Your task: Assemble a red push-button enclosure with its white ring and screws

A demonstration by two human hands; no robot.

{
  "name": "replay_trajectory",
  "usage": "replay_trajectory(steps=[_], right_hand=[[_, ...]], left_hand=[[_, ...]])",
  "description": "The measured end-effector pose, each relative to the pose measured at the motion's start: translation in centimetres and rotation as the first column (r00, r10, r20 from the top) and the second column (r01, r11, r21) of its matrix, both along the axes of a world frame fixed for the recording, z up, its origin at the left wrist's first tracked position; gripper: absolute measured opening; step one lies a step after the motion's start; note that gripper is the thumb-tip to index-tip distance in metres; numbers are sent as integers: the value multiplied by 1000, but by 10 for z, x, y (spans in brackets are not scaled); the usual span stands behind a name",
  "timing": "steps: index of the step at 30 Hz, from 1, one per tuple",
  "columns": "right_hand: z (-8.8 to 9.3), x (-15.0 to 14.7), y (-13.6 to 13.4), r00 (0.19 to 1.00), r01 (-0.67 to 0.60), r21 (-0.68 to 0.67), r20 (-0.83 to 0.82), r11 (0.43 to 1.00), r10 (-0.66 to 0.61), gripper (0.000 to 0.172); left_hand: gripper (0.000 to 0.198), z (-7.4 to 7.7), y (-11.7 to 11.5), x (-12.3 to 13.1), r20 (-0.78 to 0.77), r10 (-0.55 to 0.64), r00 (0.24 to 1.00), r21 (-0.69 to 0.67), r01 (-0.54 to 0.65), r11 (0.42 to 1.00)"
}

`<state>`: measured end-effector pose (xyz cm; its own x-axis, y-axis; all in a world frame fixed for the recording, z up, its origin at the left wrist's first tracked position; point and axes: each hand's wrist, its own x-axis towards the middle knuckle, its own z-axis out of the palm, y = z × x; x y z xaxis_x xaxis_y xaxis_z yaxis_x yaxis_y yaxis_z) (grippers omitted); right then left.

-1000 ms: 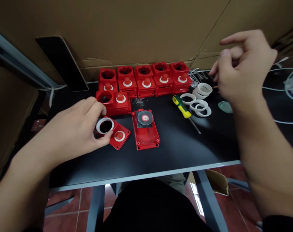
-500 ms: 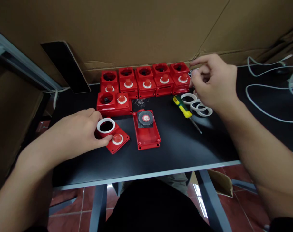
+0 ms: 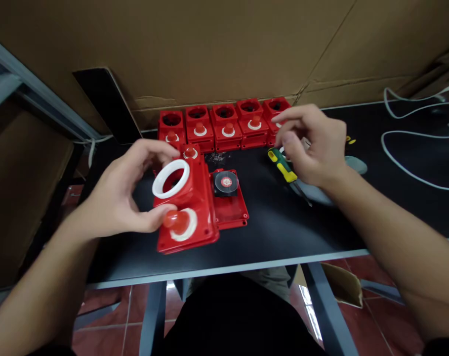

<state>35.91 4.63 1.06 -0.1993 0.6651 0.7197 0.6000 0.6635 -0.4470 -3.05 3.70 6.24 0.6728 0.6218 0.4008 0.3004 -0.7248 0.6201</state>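
Note:
My left hand [image 3: 126,190] grips a red alarm housing cover [image 3: 198,198] by its side, with the thumb beside its orange-red lamp [image 3: 178,222]. The cover is raised and tilted toward me; a white ring [image 3: 171,179] sits on its round opening. My right hand [image 3: 311,143] is in the air above the right of the table, its thumb close to curled fingers. Whatever they pinch is too small or hidden to make out. Just below it lies a green and yellow screwdriver [image 3: 282,165]. Behind the raised cover, a red base [image 3: 231,212] holds a round black speaker [image 3: 225,183].
Several red alarm units [image 3: 224,123] stand in a row against the cardboard wall [image 3: 217,49]. A dark flat tablet-like panel [image 3: 107,104] leans at the left. White cables [image 3: 413,136] lie at the right. A blurred greyish shape [image 3: 316,194] shows under my right wrist.
My left hand has lifted the red cover off the table and tilted it toward me. My right hand has moved left and nearer me, away from beside the row's right end.

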Motion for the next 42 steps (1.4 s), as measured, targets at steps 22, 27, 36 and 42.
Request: replay_trajectory(steps=[22,27,36,42], right_hand=[[5,-49,-50,914,-396,-155,34,905,405,66],[4,-44,-43,929,-365,-115,16,924,369,59],[-1,-28,-22,935,-346,-140,33,928,353,49],[-10,-40,-30,952,-290,-140,54,947,300,49]], left_hand=[[76,-50,-28,44,216,110,970,268,-167,949],[72,-39,-17,53,192,106,976,314,-163,935],[69,-48,0,71,164,149,975,161,-175,971],[68,-62,-7,56,180,133,975,108,-154,982]])
